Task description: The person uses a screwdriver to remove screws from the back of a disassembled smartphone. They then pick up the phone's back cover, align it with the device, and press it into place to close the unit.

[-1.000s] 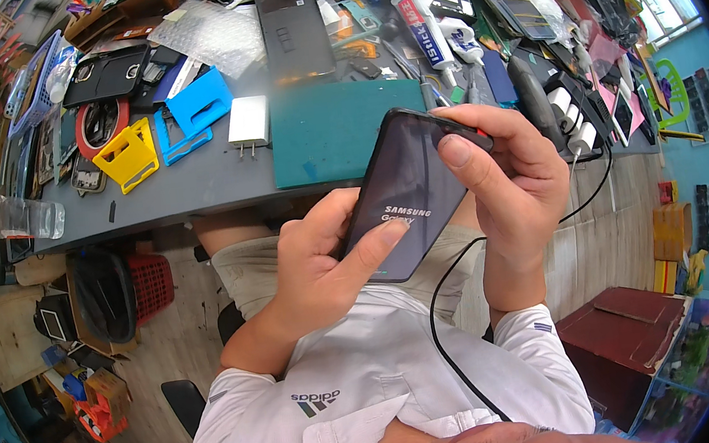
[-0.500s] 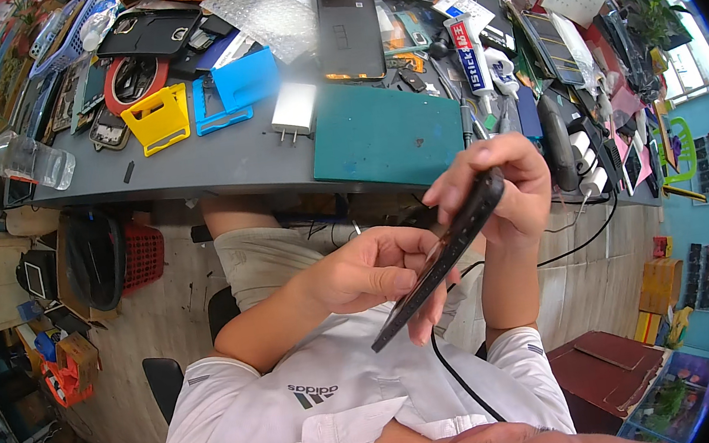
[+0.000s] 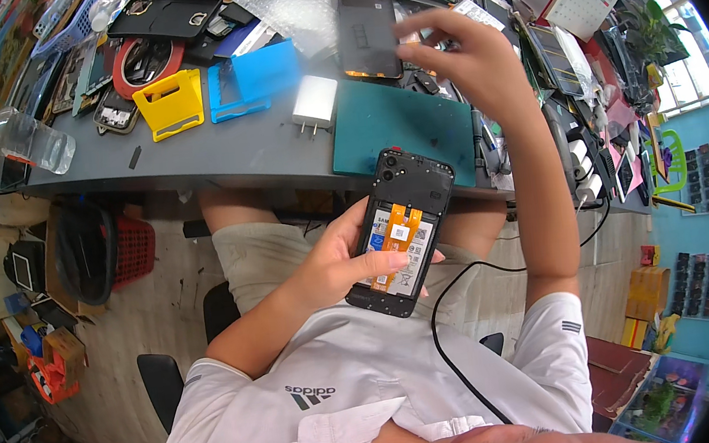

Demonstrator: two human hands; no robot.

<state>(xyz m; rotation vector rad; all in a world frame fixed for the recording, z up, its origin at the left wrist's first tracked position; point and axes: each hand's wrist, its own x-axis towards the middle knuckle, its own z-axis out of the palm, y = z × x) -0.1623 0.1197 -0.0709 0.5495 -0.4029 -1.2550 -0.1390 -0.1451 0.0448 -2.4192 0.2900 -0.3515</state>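
My left hand (image 3: pixel 346 262) holds a black smartphone (image 3: pixel 415 181) over my lap, its thumb lying across the battery. The phone's back is off, so the silvery white battery (image 3: pixel 402 282) and the orange flex cables (image 3: pixel 411 222) over it show. Above the bench, my right hand (image 3: pixel 471 55) has its thumb and fingers apart. Those fingertips are at the right edge of a dark phone back cover (image 3: pixel 366 32) with orange strips at its ends; whether they touch it I cannot tell. Nothing shows in that hand.
On the bench lie a green mat (image 3: pixel 400 124), a white charger plug (image 3: pixel 315 101), a blue stand (image 3: pixel 255 80), a yellow stand (image 3: pixel 169 105) and a roll of red tape (image 3: pixel 128 77). Phone parts crowd the back. A black cable (image 3: pixel 442 299) runs past my lap.
My right hand has let go of the phone and moved up over the bench to the back cover. In my left hand the phone has turned from edge-on to show its opened back.
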